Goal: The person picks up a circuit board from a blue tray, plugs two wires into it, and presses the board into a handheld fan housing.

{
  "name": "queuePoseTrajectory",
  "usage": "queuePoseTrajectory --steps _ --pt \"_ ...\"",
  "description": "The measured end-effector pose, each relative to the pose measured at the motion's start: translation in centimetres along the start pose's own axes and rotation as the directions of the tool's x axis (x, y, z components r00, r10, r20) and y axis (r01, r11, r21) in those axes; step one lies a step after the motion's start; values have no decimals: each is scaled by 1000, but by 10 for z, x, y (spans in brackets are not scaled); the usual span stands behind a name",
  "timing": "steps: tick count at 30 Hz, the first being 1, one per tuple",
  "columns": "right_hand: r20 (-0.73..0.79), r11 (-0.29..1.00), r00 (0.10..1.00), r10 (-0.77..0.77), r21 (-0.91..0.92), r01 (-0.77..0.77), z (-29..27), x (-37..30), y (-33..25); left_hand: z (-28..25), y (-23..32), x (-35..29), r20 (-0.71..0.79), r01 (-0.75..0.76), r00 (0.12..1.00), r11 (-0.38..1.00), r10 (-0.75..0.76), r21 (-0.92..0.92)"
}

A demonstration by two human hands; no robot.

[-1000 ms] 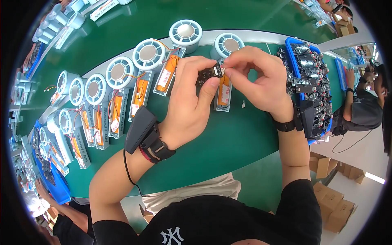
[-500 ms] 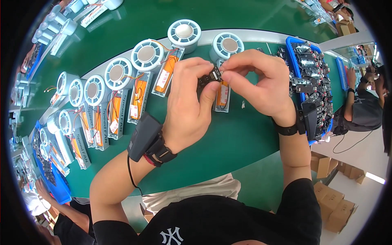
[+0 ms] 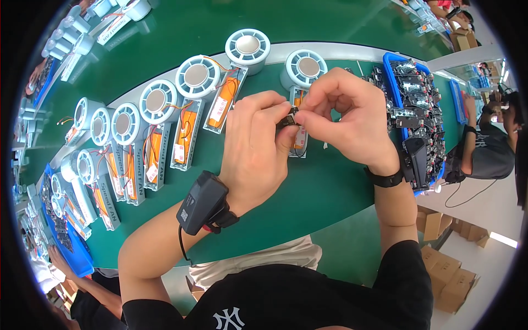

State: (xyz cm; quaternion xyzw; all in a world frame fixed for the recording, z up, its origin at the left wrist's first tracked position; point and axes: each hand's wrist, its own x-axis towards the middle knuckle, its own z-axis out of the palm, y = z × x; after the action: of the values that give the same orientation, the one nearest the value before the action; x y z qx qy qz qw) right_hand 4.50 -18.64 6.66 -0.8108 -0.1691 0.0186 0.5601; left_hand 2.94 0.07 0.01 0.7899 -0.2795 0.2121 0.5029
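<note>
My left hand (image 3: 254,146) pinches a small black circuit board (image 3: 287,120) between thumb and fingers, above the green bench. Thumb and index finger of my right hand (image 3: 355,121) close on the board's right end; whether they also grip a small part or wire there is hidden. Just beyond my hands lies a pale blue handheld fan (image 3: 306,66), its handle opened to show an orange battery and partly covered by my fingers. Left of it another open fan (image 3: 247,47) lies with its orange battery (image 3: 226,96) and wires exposed.
More open fans (image 3: 159,102) lie in a curved row along the bench (image 3: 236,236) to the left. A blue tray (image 3: 397,91) piled with black circuit boards stands at the right. A second blue tray (image 3: 82,261) is at far left. Co-workers sit on both sides; cardboard boxes (image 3: 445,272) stand lower right.
The circuit board has tilted and dropped slightly in my fingers, so less of it shows. My left wrist has turned a little, and both hands stay together at the board.
</note>
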Motion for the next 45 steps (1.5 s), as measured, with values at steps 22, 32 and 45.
queuePoseTrajectory --steps 22,32,45 --pt "100 936 995 9 -352 27 -10 -1 -6 -16 18 -5 227 576 799 601 -556 -555" --pt "90 728 967 -239 -642 239 4 5 -8 -17 11 7 270 638 728 479 -630 -603" --pt "55 785 979 -196 -590 190 1 -1 -9 -14 5 -8 206 537 828 633 -521 -558"
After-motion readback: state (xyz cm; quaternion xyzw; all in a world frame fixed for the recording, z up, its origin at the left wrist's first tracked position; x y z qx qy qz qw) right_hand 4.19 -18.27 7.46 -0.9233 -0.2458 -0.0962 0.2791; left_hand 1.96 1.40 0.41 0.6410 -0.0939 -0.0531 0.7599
